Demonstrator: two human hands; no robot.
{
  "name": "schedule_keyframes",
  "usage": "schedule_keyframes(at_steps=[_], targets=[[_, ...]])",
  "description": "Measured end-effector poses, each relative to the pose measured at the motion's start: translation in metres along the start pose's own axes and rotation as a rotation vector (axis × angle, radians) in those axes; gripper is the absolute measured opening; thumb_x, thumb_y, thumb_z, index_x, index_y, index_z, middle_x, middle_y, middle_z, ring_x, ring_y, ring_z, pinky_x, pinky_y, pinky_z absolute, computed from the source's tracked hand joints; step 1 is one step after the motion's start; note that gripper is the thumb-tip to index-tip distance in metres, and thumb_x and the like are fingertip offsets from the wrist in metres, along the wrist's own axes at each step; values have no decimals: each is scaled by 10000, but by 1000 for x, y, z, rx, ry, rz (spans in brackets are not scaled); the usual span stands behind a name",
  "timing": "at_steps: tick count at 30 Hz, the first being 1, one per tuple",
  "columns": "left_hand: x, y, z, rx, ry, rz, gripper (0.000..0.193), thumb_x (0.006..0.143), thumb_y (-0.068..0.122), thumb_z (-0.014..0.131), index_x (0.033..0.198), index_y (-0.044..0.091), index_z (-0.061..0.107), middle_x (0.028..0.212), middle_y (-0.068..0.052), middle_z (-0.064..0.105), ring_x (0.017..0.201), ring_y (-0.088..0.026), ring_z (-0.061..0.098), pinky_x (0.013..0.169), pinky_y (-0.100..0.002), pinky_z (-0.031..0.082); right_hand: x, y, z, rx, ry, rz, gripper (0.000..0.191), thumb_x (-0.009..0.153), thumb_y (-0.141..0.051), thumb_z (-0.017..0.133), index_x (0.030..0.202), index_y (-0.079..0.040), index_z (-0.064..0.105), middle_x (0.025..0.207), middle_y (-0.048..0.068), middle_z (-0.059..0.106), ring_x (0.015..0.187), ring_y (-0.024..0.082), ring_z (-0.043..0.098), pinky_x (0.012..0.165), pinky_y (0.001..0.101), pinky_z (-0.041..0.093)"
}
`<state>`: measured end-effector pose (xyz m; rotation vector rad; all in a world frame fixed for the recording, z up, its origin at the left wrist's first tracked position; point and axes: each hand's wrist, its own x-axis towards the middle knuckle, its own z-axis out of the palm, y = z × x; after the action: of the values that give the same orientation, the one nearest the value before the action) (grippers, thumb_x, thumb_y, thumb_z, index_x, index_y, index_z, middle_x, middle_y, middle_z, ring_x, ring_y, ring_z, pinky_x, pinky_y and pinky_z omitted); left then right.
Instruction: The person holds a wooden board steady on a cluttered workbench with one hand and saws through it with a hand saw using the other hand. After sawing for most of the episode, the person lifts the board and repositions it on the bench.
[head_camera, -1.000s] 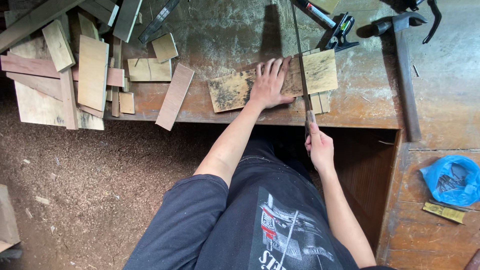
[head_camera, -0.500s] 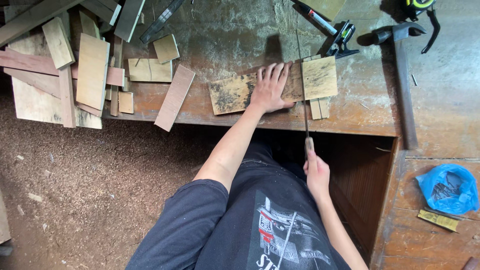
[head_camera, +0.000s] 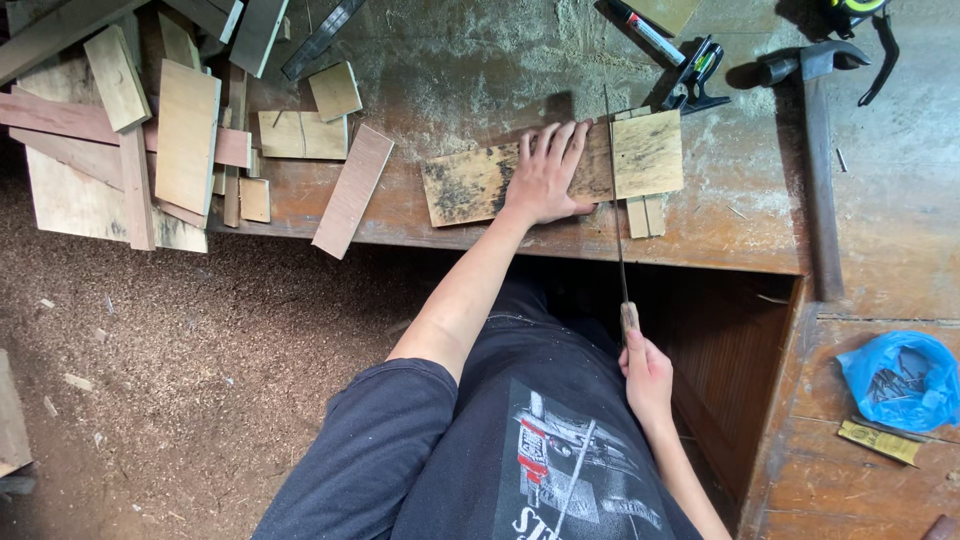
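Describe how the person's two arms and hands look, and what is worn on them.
Both hands are bare, with no gloves: the left hand and the right hand. The forearms are uncovered too. A dark short sleeve covers the left upper arm. No watch, ring or band shows on either wrist.

Two hands are showing: the left hand (head_camera: 545, 180) and the right hand (head_camera: 648, 375). One saw (head_camera: 617, 215), one hammer (head_camera: 815, 150), one blue bag (head_camera: 900, 378) and one clamp (head_camera: 697, 75) are lying about the surface (head_camera: 480, 70). Roughly a dozen wood offcuts (head_camera: 150, 140) are piling at its left end.
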<state>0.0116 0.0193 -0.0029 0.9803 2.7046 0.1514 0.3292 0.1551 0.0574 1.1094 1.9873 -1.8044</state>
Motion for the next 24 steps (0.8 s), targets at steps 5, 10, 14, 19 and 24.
schedule_keyframes(at_steps=[5,10,14,19,24], targets=[[-1,-4,7,12,40,32,1323,651,838,758,1512,22,172,1558,-173,283,1462,-354,264,1200,-619,191,69,-27,17,28,-28,-67,578,1095,-449,444,666,-78,552,568,-38,494,525,54,451,511,240,376],[-3,-2,1,-14,3,25,1306,679,790,759,1567,34,172,1575,-151,290,1481,-335,266,1215,-608,199,55,-21,16,28,-4,-33,575,1104,-448,456,686,-65,554,575,-22,483,531,66,435,512,256,353],[-3,3,-8,-33,16,12,1333,653,786,756,1586,38,167,1559,-165,288,1456,-342,275,1193,-607,201,7,-1,-2,27,-13,2,541,1087,-432,488,705,-62,582,611,-31,500,560,56,441,523,246,355],[0,1,-4,7,-25,22,1335,676,831,719,1567,4,167,1563,-184,289,1464,-358,267,1203,-621,203,57,-19,10,69,-49,-56,538,1096,-433,461,701,-81,557,601,-38,490,545,57,435,512,241,360],[-1,-1,4,18,9,45,1330,669,844,715,1541,-4,179,1581,-190,292,1465,-362,261,1190,-636,212,65,-29,14,151,-55,27,558,1101,-432,458,672,-82,529,578,-29,475,520,66,413,497,251,336]])
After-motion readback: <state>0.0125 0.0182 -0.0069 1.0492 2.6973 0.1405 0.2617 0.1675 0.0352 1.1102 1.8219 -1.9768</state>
